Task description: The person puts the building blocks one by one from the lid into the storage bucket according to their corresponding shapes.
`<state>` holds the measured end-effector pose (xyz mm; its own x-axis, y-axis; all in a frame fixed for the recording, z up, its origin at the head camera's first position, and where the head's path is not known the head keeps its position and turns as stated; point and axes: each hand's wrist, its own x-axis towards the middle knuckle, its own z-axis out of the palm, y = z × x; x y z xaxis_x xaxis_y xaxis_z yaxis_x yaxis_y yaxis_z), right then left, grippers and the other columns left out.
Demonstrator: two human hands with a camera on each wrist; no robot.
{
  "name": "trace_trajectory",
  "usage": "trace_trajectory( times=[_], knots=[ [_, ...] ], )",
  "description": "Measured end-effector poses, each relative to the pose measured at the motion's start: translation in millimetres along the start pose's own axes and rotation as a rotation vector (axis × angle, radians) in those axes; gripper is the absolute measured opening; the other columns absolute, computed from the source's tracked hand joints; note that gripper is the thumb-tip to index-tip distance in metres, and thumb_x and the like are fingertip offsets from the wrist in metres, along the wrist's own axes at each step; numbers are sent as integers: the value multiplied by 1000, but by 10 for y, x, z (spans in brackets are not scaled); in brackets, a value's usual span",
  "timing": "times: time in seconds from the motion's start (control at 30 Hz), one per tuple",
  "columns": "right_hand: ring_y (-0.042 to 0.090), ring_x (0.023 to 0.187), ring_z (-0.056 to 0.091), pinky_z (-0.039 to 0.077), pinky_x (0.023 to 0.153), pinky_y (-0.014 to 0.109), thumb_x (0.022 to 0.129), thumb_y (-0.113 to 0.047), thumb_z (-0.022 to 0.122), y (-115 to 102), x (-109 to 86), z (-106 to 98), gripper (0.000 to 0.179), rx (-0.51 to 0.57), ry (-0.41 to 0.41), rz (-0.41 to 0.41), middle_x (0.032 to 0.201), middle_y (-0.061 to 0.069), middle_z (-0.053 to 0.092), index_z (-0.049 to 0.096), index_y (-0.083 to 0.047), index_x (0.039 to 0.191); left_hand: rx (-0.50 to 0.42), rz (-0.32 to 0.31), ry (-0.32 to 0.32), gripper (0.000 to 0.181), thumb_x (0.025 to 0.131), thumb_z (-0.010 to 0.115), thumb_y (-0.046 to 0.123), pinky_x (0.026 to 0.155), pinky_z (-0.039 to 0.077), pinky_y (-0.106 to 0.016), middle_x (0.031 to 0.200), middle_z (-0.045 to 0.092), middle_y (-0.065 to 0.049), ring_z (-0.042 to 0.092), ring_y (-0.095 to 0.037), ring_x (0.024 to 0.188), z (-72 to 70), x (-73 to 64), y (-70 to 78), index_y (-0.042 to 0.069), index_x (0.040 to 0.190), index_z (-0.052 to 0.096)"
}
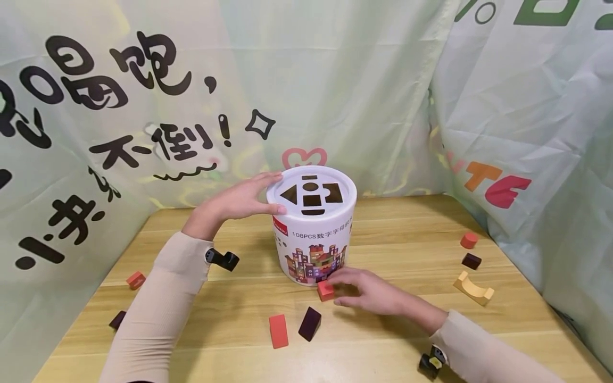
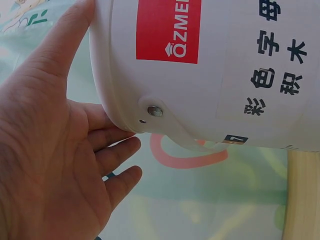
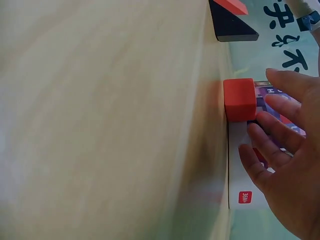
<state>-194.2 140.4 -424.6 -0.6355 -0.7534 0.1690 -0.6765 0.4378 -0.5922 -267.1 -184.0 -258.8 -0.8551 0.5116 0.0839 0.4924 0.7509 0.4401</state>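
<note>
A white bucket [image 1: 316, 229] with a block-castle picture on its side stands upright on the table. Its lid [image 1: 346, 198] has several cut-out shapes, among them a triangle, a circle and rectangles. My left hand [image 1: 239, 199] rests at the lid's left rim, thumb at the front and fingers stretched toward the back; in the left wrist view the left hand [image 2: 60, 135] has loose, fairly straight fingers. By the bucket's foot lies a red cube [image 1: 326, 291]. My right hand [image 1: 371, 292] is beside it, fingers loosely spread at the red cube [image 3: 239, 100] without closing round it.
Nearer me lie a red rectangular block [image 1: 279, 331] and a dark triangular block [image 1: 310, 324]. On the right are a red cylinder [image 1: 469, 240], a dark block [image 1: 471, 260] and a yellow arch block [image 1: 473, 289]. Another red block [image 1: 136, 280] and a dark block [image 1: 117, 319] lie left.
</note>
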Motion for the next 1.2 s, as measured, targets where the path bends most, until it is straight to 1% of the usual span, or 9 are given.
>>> trace_trajectory(
  times=[0.13,0.27,0.47,0.6,0.73,0.87,0.97,1.2],
  knots=[
    [16,120,54,43,104,45,90,-27,72,-1,9,29,38,-48,-1,-4,129,-6,58,66,-17,125,4,-3,-2,97,82,68,62,114,25,-53,161,21,-7,22,-28,145,6,3,-4,16,156,26],
    [13,115,56,46,101,40,89,-26,72,-22,30,45,36,-87,5,-42,124,-8,60,67,-17,123,8,-8,-1,97,81,68,63,113,24,-55,161,20,-5,20,-29,146,10,1,-10,17,156,26],
    [8,104,56,50,93,31,89,-26,73,-49,73,76,35,-164,-10,-66,116,-8,59,68,-15,122,-1,-5,0,97,81,68,63,114,24,-54,161,21,-6,19,-28,146,17,-5,-9,16,156,27],
    [8,97,55,51,87,28,88,-27,73,-72,79,75,34,-177,-25,-64,111,-8,58,70,-13,119,-5,6,3,97,82,68,62,113,25,-53,160,22,-9,22,-28,145,23,-2,-18,14,155,28],
    [7,97,56,51,87,28,88,-27,73,-78,81,57,33,-189,-34,-73,110,-8,59,71,-13,118,-3,10,7,97,81,69,62,113,26,-53,160,23,-10,24,-28,144,18,-1,-20,14,155,28],
    [6,98,56,51,89,28,88,-26,73,-64,72,38,32,-219,-43,-96,109,-9,61,70,-13,117,-1,9,9,97,81,69,62,113,26,-53,160,22,-9,25,-29,144,14,1,-19,14,155,28],
    [5,97,56,51,88,27,88,-25,73,-64,68,12,31,-220,-45,-104,107,-10,61,70,-13,116,0,9,9,97,82,69,61,113,26,-53,160,22,-9,24,-29,144,17,5,-23,14,156,28],
    [5,101,57,51,91,32,90,-27,71,-159,74,-154,32,-187,-37,-84,110,-12,61,68,-13,119,14,8,8,97,82,68,62,113,26,-53,161,21,-7,25,-28,144,21,19,-37,15,156,27]
  ],
)
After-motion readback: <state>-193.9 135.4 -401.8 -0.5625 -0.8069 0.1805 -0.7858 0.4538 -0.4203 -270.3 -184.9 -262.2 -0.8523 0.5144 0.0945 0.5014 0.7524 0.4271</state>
